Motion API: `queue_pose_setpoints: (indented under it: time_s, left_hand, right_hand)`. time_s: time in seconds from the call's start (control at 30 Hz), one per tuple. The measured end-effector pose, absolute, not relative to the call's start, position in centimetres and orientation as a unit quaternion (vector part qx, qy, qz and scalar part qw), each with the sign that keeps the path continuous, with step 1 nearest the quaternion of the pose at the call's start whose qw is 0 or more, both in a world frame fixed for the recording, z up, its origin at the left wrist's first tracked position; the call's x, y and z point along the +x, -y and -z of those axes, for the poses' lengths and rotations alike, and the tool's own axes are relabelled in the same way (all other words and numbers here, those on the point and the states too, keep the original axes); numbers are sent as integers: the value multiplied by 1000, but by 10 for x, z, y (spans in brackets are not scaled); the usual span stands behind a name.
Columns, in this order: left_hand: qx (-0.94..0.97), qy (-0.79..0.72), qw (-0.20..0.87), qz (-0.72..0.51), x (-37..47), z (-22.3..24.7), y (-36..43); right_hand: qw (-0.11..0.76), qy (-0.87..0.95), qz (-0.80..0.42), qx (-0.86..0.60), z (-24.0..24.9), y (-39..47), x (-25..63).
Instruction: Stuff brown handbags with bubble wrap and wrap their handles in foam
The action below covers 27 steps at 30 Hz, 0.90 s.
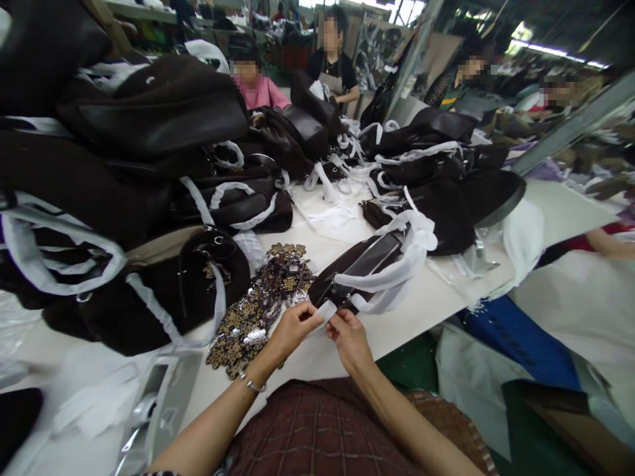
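Note:
A dark brown handbag (370, 254) lies on the table in front of me, its handles (391, 277) wrapped in white tissue. At the bag's near end, a small white paper strip (326, 311) is pinched between the fingertips of my left hand (296, 325). My right hand (348, 334) is closed too, thumb and finger together at the strip's right edge. Just left of the bag spreads a heap of flower-shaped charms (243, 324) with metal chains and rings, close to my left hand.
Several dark bags (163, 112) are piled on the left, with another bag (173, 277) nearer me. More bags (436, 211) lie at the right on the white table (407, 324). A tape dispenser-like metal device (159, 396) stands at lower left. Co-workers (331, 66) are across the table.

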<state>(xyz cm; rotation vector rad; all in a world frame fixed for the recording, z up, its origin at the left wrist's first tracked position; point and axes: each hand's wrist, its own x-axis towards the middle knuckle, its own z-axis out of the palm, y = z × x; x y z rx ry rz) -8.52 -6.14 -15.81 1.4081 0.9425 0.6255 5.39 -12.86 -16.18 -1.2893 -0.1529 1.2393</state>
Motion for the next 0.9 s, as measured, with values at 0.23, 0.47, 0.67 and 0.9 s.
queue_pose_setpoints:
  time_s: [0.23,0.47,0.67,0.9]
  left_hand:
    - [559,-334,724,-229,-94,138,72]
    - [547,-301,754,-204,-99,139,74]
    - [529,-372,715,-266,-134,150,77]
    - [533,-514,624,-249,-152,160,98]
  right_hand:
    - [540,32,-709,-453,137,111,71]
    - [486,18,-751,-446,144,110,77]
    - [474,25,-742,-473,134,110,74]
    - [465,37,-746,-475,124,111,71]
